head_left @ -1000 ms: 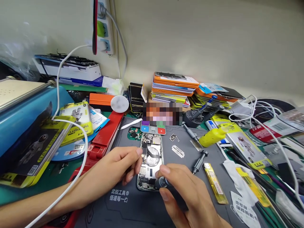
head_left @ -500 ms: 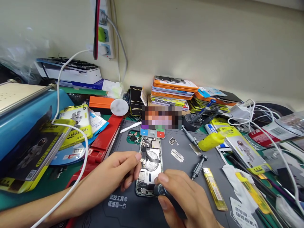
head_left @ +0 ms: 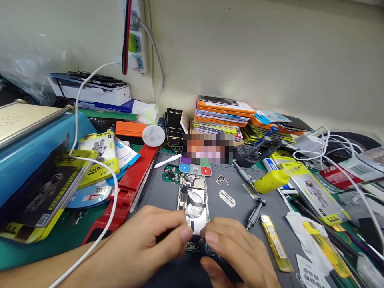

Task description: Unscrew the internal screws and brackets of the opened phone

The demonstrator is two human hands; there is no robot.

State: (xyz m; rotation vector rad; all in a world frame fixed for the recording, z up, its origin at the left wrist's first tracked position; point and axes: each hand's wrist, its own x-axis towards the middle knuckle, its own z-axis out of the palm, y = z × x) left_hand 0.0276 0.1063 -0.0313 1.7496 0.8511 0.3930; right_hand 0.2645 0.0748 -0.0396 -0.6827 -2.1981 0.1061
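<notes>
Fine work at the lower end of the opened phone (head_left: pixel 203 225), which lies on the dark mat (head_left: pixel 163 192), seems in hand. The left hand (head_left: pixel 160 236) has fingers pinched together, any content hidden; the right hand (head_left: pixel 240 250) grips a dark tool (head_left: pixel 207 247). Next calls, probably, for light steadiness.

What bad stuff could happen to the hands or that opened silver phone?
The flat silver razor blade lies uncovered on the dark grey mat, so it might cut someone. The long white cable crosses in front of the left forearm and could snag it. The dark cylindrical tool in the right hand is close to the phone, so a slip might scratch its bare insides.
</notes>
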